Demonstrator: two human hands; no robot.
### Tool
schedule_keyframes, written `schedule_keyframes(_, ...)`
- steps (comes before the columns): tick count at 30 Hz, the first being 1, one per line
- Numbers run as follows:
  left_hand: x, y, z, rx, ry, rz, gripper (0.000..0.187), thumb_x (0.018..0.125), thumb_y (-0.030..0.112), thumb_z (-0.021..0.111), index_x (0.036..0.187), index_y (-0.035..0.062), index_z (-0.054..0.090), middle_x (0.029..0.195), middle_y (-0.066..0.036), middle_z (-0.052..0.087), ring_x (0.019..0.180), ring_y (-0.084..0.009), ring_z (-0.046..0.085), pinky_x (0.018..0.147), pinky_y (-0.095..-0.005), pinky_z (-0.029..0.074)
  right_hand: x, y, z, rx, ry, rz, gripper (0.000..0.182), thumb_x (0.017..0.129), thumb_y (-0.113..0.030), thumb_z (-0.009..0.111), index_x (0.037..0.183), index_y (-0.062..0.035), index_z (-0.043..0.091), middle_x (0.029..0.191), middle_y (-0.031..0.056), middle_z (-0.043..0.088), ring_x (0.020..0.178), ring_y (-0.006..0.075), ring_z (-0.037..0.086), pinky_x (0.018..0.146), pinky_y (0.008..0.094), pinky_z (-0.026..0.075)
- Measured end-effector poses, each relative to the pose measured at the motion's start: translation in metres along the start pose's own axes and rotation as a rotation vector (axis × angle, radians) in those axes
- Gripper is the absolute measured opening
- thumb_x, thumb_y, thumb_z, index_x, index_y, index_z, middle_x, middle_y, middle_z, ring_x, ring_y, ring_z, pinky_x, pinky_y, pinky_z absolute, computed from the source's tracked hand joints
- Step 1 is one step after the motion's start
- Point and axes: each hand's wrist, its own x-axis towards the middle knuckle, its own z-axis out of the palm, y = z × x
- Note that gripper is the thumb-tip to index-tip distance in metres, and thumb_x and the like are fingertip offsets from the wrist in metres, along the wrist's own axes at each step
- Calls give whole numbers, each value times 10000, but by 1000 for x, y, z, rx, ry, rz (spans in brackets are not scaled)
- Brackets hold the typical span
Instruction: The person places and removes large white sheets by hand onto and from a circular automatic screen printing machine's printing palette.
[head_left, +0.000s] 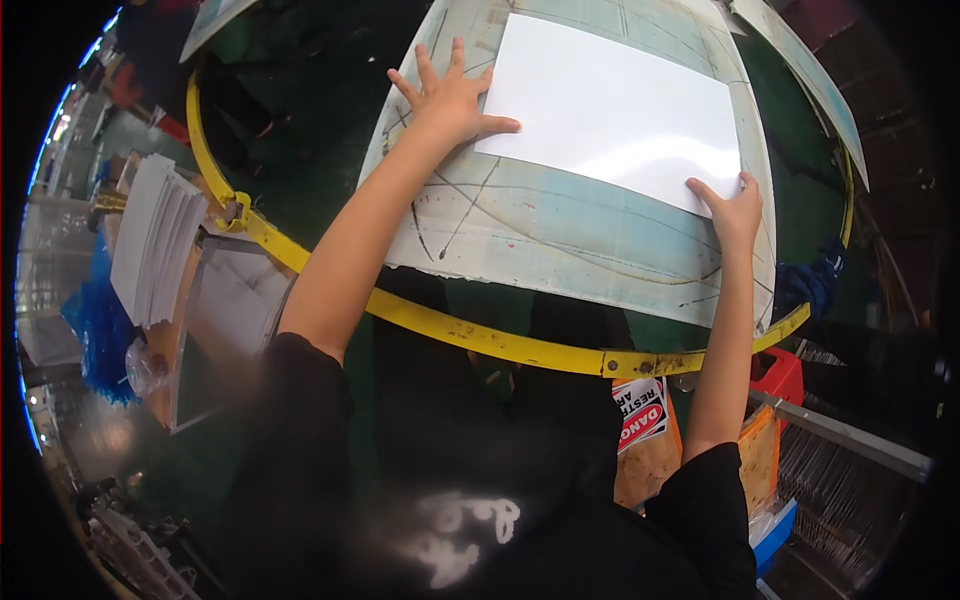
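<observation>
A blank white sheet point(610, 110) lies on a worn, pale blue-white board point(540, 225) marked with dark scribbled lines. My left hand point(445, 100) is spread at the sheet's left edge, its thumb over the lower left corner and its other fingers reaching over the board. At the lower right corner is my right hand point(733, 210), with thumb and a finger apart on the sheet's edge; its remaining fingers are mostly hidden.
A curved yellow rail point(480, 340) runs between my body and the board. At left, a stack of white sheets point(155, 240) stands beside blue plastic point(98, 325). More boards point(815, 75) show at upper right. Below right are a danger sign point(642, 415) and a red object point(778, 375).
</observation>
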Motion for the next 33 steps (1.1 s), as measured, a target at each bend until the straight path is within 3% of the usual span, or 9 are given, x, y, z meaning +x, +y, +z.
schedule_keyframes(6, -3, 5, -5, 76, 1, 26, 818, 603, 686, 648, 1295, 274, 502, 1511, -123, 105, 1351, -447, -89, 936, -732, -92, 1, -3, -3, -37, -27, 3, 991, 521, -472, 835, 1216, 108, 431, 1164, 278, 495, 1106, 364, 486, 935, 391, 412)
schedule_keyframes(15, 0, 4, -8, 110, 17, 60, 825, 576, 686, 668, 1266, 254, 533, 1490, -123, 181, 1344, -466, -55, 911, -759, -93, 0, -8, -3, -39, -49, 41, 974, 525, -458, 836, 1214, 104, 436, 1170, 277, 487, 1109, 363, 484, 935, 390, 415)
schedule_keyframes(22, -1, 12, -16, 203, -7, 76, 742, 628, 672, 644, 1221, 231, 571, 1489, -105, 195, 1362, -424, -34, 939, -738, -87, -4, -13, -5, -86, -66, 78, 979, 531, -486, 822, 1231, 79, 437, 1153, 278, 484, 1076, 363, 496, 928, 395, 412)
schedule_keyframes(25, 1, 22, -25, 299, -56, 66, 706, 656, 648, 638, 1203, 204, 583, 1482, -104, 219, 1371, -398, -6, 953, -727, -86, -11, -18, -2, -335, 17, 78, 845, 586, -486, 792, 1187, 33, 504, 1118, 235, 523, 1051, 335, 511, 886, 402, 426)
schedule_keyframes(30, -3, 54, -51, 584, -182, 27, 668, 658, 568, 683, 1203, 200, 566, 1447, -117, 296, 1379, -346, 69, 969, -715, -77, -19, -16, -11, -262, -132, -132, 592, 732, -467, 686, 1063, 14, 589, 1058, 162, 585, 980, 315, 549, 824, 404, 441)
schedule_keyframes(31, -5, 55, -49, 581, -89, 49, 654, 666, 539, 691, 1207, 195, 562, 1436, -120, 315, 1375, -341, 94, 975, -713, -66, -21, -17, -16, -242, -130, -178, 559, 758, -465, 662, 1040, 14, 600, 1047, 150, 594, 966, 314, 556, 817, 403, 442)
schedule_keyframes(32, -7, 56, -41, 576, 10, 74, 642, 673, 511, 699, 1211, 191, 558, 1424, -122, 335, 1372, -335, 119, 981, -711, -55, -21, -16, -25, -201, -235, -138, 557, 801, -440, 621, 1119, 15, 564, 1072, 189, 588, 970, 338, 561, 849, 384, 439)
schedule_keyframes(33, -9, 58, -40, 567, 113, 101, 630, 680, 482, 707, 1214, 186, 554, 1412, -124, 354, 1368, -329, 144, 987, -709, -43, -28, -9, -29, 38, -246, -76, 552, 815, -403, 612, 1162, 18, 531, 1113, 206, 571, 1019, 345, 544, 883, 378, 425)
